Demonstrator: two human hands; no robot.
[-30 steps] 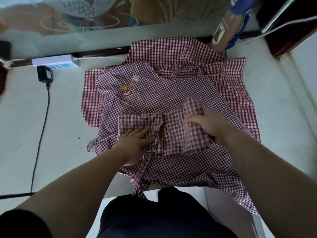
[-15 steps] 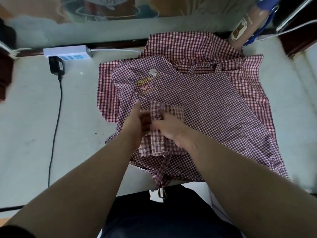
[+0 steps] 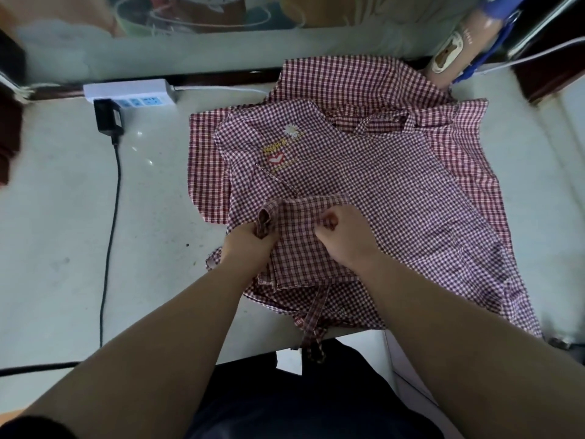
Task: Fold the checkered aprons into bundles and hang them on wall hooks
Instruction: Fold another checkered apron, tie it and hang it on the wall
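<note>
1. Left hand (image 3: 250,245): fingers curled tight round the left edge of the folded bundle (image 3: 304,251). A rolled nub of cloth pokes up above the knuckles.
2. Right hand (image 3: 343,239): closed like a fist on the bundle's upper right part, cloth pinched inside the curl. Two hands, one bundle, one hand at each side.
3. The bundle is a small checkered rectangle, several layers thick, lying on the near part of the spread aprons.
4. One tie strap (image 3: 313,315) runs out from under the bundle and hangs over the table's near edge.
5. Spread aprons: the top apron (image 3: 380,185) carries a daisy and heart print. A redder layer (image 3: 205,160) shows past its edges, and a back piece (image 3: 348,77) lies by the wall. That makes at least three layers; exact count unclear.
6. On the white table (image 3: 63,217), left of the cloth, are one power strip (image 3: 129,93), one black adapter (image 3: 107,117) plugged in and one black cable (image 3: 110,232).
7. Far right corner: one tan object (image 3: 456,49) with a blue strap, touching the back piece. What it is cannot be told.
</note>
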